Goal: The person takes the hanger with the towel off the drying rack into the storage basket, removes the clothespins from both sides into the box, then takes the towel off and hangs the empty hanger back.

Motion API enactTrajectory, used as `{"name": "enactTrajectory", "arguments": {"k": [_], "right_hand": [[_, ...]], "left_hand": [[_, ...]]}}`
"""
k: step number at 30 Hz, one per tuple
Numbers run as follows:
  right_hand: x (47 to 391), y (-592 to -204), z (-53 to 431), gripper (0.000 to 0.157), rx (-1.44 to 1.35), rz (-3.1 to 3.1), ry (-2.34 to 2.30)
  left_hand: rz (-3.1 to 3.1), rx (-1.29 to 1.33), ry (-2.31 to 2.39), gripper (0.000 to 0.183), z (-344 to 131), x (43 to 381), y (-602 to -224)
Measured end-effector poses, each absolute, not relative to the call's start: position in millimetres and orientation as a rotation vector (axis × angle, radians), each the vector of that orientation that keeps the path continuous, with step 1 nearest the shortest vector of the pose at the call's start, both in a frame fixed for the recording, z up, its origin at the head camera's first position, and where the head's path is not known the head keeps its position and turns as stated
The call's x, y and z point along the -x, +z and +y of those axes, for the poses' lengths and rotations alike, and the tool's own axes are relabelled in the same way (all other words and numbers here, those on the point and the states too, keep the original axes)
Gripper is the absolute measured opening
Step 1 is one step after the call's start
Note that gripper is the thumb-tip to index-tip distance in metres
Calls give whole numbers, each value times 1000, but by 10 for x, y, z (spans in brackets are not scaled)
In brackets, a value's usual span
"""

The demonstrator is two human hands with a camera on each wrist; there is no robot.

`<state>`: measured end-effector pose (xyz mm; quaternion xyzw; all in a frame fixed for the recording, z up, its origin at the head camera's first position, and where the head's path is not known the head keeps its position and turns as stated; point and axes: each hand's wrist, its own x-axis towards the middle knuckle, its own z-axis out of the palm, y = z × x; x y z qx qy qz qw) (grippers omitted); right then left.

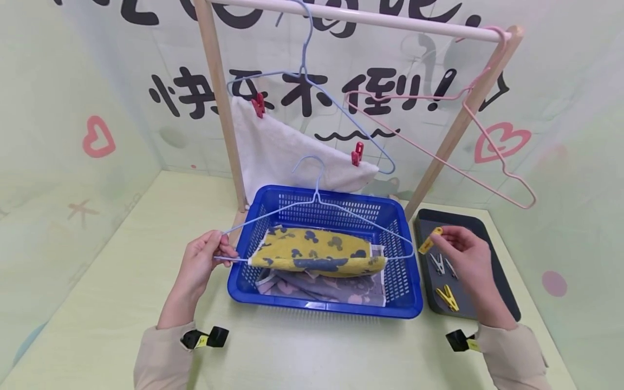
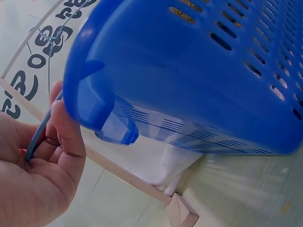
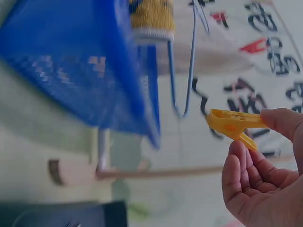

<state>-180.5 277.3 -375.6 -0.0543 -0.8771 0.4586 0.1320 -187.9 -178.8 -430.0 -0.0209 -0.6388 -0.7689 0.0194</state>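
My left hand (image 1: 200, 260) grips the left end of a blue wire hanger (image 1: 351, 209), held over a blue basket (image 1: 322, 307). Draped over the hanger's lower bar is a yellow cloth (image 1: 312, 246) with dark mouse-head prints. My right hand (image 1: 469, 257) pinches a yellow clothespin (image 1: 430, 240) between thumb and fingers, above the dark tray's left part. In the right wrist view the clothespin (image 3: 234, 124) points toward the hanger's end, apart from it. The left wrist view shows the fingers curled round the hanger wire (image 2: 43, 126) beside the basket's rim.
Purple-grey cloth (image 1: 331, 288) lies in the basket. The dark tray (image 1: 502, 295) holds a yellow clothespin (image 1: 447, 297) and white ones (image 1: 437, 264). Behind, a wooden rack (image 1: 226, 108) bears a blue hanger with white cloth (image 1: 302, 157) held by red clothespins (image 1: 357, 154), and a pink hanger (image 1: 434, 158).
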Motion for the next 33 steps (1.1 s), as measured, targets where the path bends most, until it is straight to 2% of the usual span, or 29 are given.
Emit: {"name": "enactTrajectory", "arguments": {"k": [7,16,33], "right_hand": [[1779,-4019,3229,39,307,-2733,1047],[1797,-4398,3680,28,267,-3097,639],[1765,-4495,3687,25,387,-3254,644]], "left_hand": [[-1982,76,-2392,34,-1795,1868,-4308],[-1977,58,-2388,34,-1791,1858,-4279],[-1976,18,-2396,34,-1779,1858,-4239]]}}
